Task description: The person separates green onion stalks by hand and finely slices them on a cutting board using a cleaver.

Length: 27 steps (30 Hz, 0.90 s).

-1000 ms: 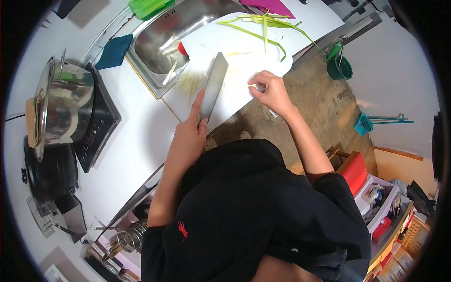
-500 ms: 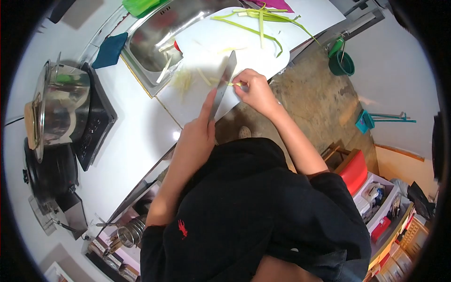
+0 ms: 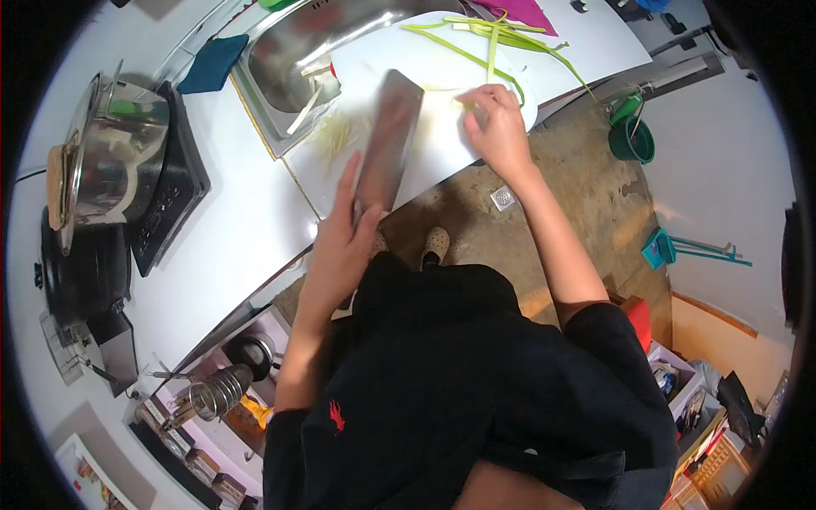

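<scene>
L hand (image 3: 340, 242) has the knife (image 3: 389, 140) in its grip, fingers closed round the handle end, w/ one finger laid along the blade; blade points fwd & slightly R, broad side showing. R hand (image 3: 497, 132) is to the R of the blade, apart from it, thumb & fingers parted; a pale bit shows at the fingertips, can't tell if held.

White board (image 3: 446, 140) is under the blade & btwn both hands. Pale shreds (image 3: 333, 136) lie just L of the blade; green stalks (image 3: 493, 38) lie fwd of R grip, nr the board's far R end.

Front edge of the counter (image 3: 229, 200) runs diag. past both hands, floor (image 3: 544, 170) below it. Sink (image 3: 285, 59) opens fwd-L of the knife, its rim close to the shreds. Bare counter stretches L of L hand up to the cooktop (image 3: 170, 195) w/ pot (image 3: 127, 157). Most room is R of R hand, over the floor.

Blade is motion-blurred; handle mostly hidden by L hand. Magenta cloth (image 3: 523, 13) & sink cut off at top. Pale strips on the board wash out in glare, hard to count.
</scene>
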### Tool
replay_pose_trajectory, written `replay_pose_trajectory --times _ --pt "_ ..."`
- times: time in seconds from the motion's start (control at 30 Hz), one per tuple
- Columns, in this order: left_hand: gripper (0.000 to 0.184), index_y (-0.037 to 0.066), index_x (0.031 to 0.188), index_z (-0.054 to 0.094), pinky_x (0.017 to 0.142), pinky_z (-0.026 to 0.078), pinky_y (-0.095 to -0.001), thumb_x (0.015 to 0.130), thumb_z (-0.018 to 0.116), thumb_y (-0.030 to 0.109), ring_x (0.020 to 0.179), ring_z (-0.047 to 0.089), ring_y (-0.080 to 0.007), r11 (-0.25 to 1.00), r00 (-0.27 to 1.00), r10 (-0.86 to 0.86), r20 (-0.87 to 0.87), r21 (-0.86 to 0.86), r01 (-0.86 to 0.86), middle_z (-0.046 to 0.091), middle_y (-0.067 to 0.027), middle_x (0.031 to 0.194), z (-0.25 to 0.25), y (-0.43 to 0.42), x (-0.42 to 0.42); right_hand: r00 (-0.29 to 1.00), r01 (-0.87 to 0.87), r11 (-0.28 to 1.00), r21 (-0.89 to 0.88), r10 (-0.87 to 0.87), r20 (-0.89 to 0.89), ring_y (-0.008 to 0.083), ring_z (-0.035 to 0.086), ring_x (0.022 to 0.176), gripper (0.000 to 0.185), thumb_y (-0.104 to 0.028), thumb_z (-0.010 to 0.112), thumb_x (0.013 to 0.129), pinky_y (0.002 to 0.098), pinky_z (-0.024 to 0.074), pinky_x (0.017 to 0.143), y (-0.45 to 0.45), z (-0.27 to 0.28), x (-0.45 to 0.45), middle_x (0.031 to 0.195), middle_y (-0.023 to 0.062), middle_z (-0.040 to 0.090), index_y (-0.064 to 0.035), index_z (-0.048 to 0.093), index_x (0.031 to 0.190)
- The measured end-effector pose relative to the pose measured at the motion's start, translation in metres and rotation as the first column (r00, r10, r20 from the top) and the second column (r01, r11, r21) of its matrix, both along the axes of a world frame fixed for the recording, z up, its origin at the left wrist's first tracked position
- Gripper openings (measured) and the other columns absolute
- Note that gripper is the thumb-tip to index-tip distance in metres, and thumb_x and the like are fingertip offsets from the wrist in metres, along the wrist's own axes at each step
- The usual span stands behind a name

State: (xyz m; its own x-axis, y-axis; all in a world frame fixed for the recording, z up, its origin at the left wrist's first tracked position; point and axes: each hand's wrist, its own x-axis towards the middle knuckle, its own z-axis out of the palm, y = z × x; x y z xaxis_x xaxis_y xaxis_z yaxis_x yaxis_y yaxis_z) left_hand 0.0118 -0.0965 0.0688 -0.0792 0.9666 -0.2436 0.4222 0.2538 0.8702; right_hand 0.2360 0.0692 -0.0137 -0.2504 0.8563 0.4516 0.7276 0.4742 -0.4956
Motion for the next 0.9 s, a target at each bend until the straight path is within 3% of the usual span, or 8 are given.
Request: replay_pose_trajectory --times 0.13,0.23,0.33,0.47,0.57,0.67,0.73,0.9 --pt "0.043 0.008 0.146 0.04 0.049 0.04 -0.0251 0.106 0.052 0.02 0.051 0.047 -0.0098 0.953 0.895 0.3 0.33 -0.062 -0.297 0.049 -0.0013 0.065 0.002 -0.026 -0.026 0.982 -0.156 0.986 -0.061 0.148 -0.12 0.0345 0.062 0.102 0.015 -0.009 0.071 0.082 0.0426 0.0531 0.092 -0.018 0.012 -0.042 0.097 0.0187 0.068 0.0011 0.073 0.093" --pt "0.033 0.005 0.136 0.042 0.049 0.043 -0.027 0.105 0.05 0.016 0.053 0.05 -0.014 0.902 0.743 0.252 0.62 0.128 -0.413 0.053 -0.0064 0.071 0.011 -0.033 -0.049 0.961 -0.27 0.958 -0.094 0.262 -0.086 0.035 0.061 0.089 0.012 -0.009 0.07 0.08 0.0446 0.0527 0.085 -0.041 0.019 -0.084 0.089 0.0177 0.067 0.0006 0.072 0.087" --pt "0.04 0.005 0.136 0.04 0.051 0.045 -0.0277 0.098 0.051 0.009 0.054 0.052 -0.0151 0.828 0.723 0.439 0.533 0.072 -0.556 0.057 -0.0095 0.078 0.039 -0.016 -0.063 0.982 -0.189 0.978 -0.088 0.185 -0.048 0.0363 0.061 0.085 0.011 -0.002 0.07 0.077 0.0436 0.0522 0.081 -0.041 -0.002 -0.106 0.085 0.0166 0.065 0.0015 0.071 0.087" --pt "0.037 0.004 0.136 0.043 0.05 0.042 -0.0239 0.1 0.051 0.009 0.055 0.052 -0.0111 0.951 0.838 0.209 0.503 0.094 -0.294 0.057 -0.0089 0.078 0.027 -0.018 -0.106 0.98 -0.199 0.98 0.012 0.198 0.032 0.0341 0.061 0.083 0.006 0.0 0.065 0.074 0.0432 0.0535 0.082 -0.028 -0.01 -0.083 0.081 0.0155 0.065 0.0 0.07 0.077" --pt "0.047 0.005 0.144 0.039 0.045 0.038 -0.0215 0.102 0.057 0.013 0.049 0.044 -0.0073 0.98 0.96 0.196 0.202 -0.029 -0.195 0.051 -0.0019 0.068 0.019 -0.012 -0.104 0.953 -0.301 0.951 -0.069 0.303 0.018 0.0283 0.064 0.09 0.005 0.001 0.068 0.076 0.0395 0.0554 0.083 -0.028 -0.002 -0.057 0.085 0.0112 0.067 -0.0016 0.071 0.081" --pt "0.058 0.017 0.156 0.035 0.056 0.047 -0.0328 0.103 0.057 0.013 0.056 0.057 -0.0188 0.971 0.975 -0.137 -0.173 0.171 0.167 0.06 -0.0124 0.071 -0.001 -0.004 -0.112 0.936 -0.352 0.936 -0.022 0.352 0.02 0.0261 0.065 0.093 0.007 0.001 0.07 0.077 0.0375 0.0564 0.081 -0.039 -0.002 -0.054 0.087 0.0093 0.067 -0.0022 0.071 0.083" --pt "0.07 0.034 0.16 0.028 0.069 0.05 -0.045 0.101 0.056 0.011 0.07 0.068 -0.0383 0.915 0.884 -0.275 -0.378 0.179 0.361 0.065 -0.0242 0.08 -0.002 0.005 -0.117 0.927 -0.371 0.929 0.014 0.369 0.064 0.0262 0.065 0.093 0.01 0.001 0.071 0.076 0.0371 0.0568 0.079 -0.045 0.0 -0.06 0.087 0.0089 0.067 -0.0028 0.071 0.085" --pt "0.07 0.037 0.158 0.029 0.07 0.047 -0.0545 0.099 0.055 0.008 0.08 0.066 -0.0483 0.862 0.738 -0.477 -0.477 -0.09 0.499 0.065 -0.0286 0.081 0.023 0.024 -0.117 0.94 -0.335 0.939 0.073 0.329 0.085 0.0262 0.064 0.091 0.013 0.002 0.071 0.076 0.037 0.0569 0.079 -0.062 -0.003 -0.076 0.089 0.0079 0.066 -0.0025 0.069 0.088"
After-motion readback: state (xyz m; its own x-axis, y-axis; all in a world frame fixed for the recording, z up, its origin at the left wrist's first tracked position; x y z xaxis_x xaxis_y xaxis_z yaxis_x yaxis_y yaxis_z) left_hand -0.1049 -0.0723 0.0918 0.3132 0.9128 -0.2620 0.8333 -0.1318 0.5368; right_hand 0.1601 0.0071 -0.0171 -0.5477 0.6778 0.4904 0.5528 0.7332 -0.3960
